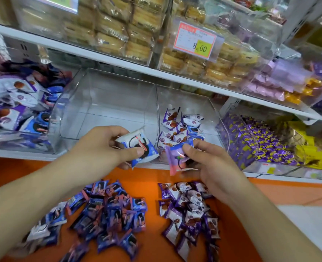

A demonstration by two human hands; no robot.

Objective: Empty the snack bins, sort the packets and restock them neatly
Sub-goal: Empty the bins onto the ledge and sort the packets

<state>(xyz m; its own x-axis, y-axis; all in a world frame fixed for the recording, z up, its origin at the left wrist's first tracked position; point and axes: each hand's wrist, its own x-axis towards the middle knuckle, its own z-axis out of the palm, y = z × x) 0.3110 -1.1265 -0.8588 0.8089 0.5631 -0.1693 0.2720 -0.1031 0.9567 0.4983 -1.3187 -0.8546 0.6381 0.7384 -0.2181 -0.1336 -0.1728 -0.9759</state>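
My left hand (107, 146) pinches a blue and white cookie packet (139, 146) in front of a clear bin (92, 110) that holds nothing. My right hand (209, 163) grips a pink and blue cookie packet (177, 159) just before the neighbouring clear bin (209, 108), where several purple and white waffle packets (181, 127) lie. On the orange floor (152, 178) below are two heaps: blue cookie packets (107, 212) on the left and purple waffle packets (190, 210) on the right.
A bin at the left (16, 104) is stuffed with mixed purple and blue packets. At the right a bin of purple and yellow candies (254, 142) stands. The upper shelf carries bins of wrapped cakes (126, 29) and a price tag (196, 40).
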